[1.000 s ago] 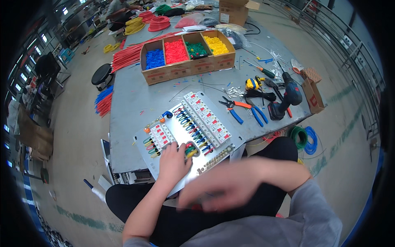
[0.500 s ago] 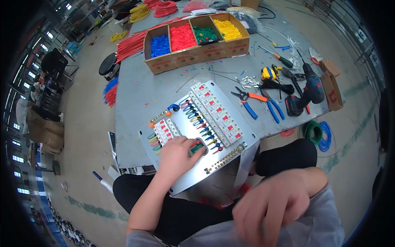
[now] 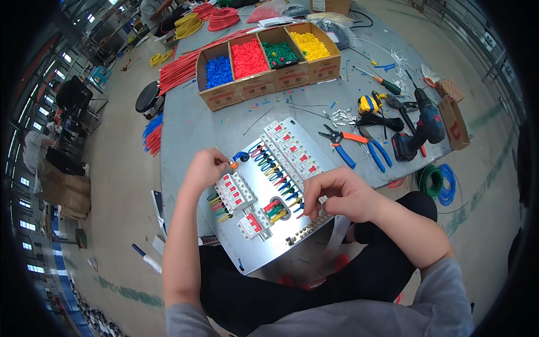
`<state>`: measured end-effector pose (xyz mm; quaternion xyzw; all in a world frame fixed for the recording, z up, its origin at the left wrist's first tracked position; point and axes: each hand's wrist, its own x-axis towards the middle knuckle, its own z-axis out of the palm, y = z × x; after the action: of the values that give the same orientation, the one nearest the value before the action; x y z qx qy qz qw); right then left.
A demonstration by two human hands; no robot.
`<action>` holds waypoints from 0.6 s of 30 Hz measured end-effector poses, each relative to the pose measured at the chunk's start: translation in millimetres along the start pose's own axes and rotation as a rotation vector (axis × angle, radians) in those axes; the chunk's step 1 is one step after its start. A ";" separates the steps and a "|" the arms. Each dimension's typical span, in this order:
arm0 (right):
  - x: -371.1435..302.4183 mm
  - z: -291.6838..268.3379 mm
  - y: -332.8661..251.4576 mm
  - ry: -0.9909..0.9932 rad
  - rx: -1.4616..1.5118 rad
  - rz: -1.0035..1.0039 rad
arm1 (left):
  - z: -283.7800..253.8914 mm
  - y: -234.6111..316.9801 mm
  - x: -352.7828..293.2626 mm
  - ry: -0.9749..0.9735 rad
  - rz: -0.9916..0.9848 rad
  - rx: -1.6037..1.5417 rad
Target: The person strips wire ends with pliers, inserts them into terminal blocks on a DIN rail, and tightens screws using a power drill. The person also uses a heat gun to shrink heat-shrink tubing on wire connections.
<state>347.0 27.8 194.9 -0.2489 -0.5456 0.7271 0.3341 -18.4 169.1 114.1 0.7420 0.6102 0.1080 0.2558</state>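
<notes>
A white metal mounting panel (image 3: 264, 202) lies tilted at the table's near edge, partly over my lap. It carries a long row of circuit breakers (image 3: 291, 147), a shorter breaker block (image 3: 234, 192) and a small breaker (image 3: 254, 223). Coloured wires (image 3: 275, 174) loop beside the long row, and others come through an oval opening (image 3: 277, 209). My left hand (image 3: 206, 168) is closed at the panel's far left corner, beside an orange insulator (image 3: 233, 164). Over the right end, near a brass terminal bar (image 3: 307, 230), my right hand (image 3: 342, 194) is pinched. What either hand holds is too small to make out.
Behind the panel stands a cardboard box (image 3: 269, 84) with blue, red, green and yellow sleeves. To the right lie wire strippers (image 3: 342, 143), pliers (image 3: 375, 150), a tape measure (image 3: 368, 104) and a cordless drill (image 3: 418, 132). A black stool (image 3: 150, 98) stands left of the table.
My left hand has moved from the oval opening to the panel's far left corner, uncovering the small breaker. My right hand has come up from my lap to the panel's right end.
</notes>
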 end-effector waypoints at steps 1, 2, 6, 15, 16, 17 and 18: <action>2.5 -0.3 1.4 0.003 -0.015 0.003 | 2.3 -2.8 -2.1 0.023 0.051 0.005; 4.8 -0.5 2.2 0.007 -0.030 0.007 | 4.0 -5.6 -3.2 0.046 0.102 0.010; 16.3 4.9 2.6 0.016 -0.117 0.051 | 8.2 -4.4 -2.1 0.052 0.102 0.071; 37.8 -34.9 -25.2 0.455 -0.920 0.120 | 8.9 12.1 -0.2 0.046 0.004 0.224; 38.6 -44.4 -21.0 0.443 -0.981 0.173 | 7.1 21.3 -2.4 0.070 0.038 0.263; 37.5 -51.0 -14.7 0.430 -1.042 0.226 | 4.1 29.6 -6.1 0.095 0.071 0.301; 35.8 -54.1 -6.3 0.369 -1.107 0.302 | 0.0 36.9 -9.9 0.120 0.104 0.345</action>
<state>364.3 90.0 185.9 -0.5827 -0.7346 0.3193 0.1372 10.7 155.0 134.4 0.7975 0.5948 0.0590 0.0821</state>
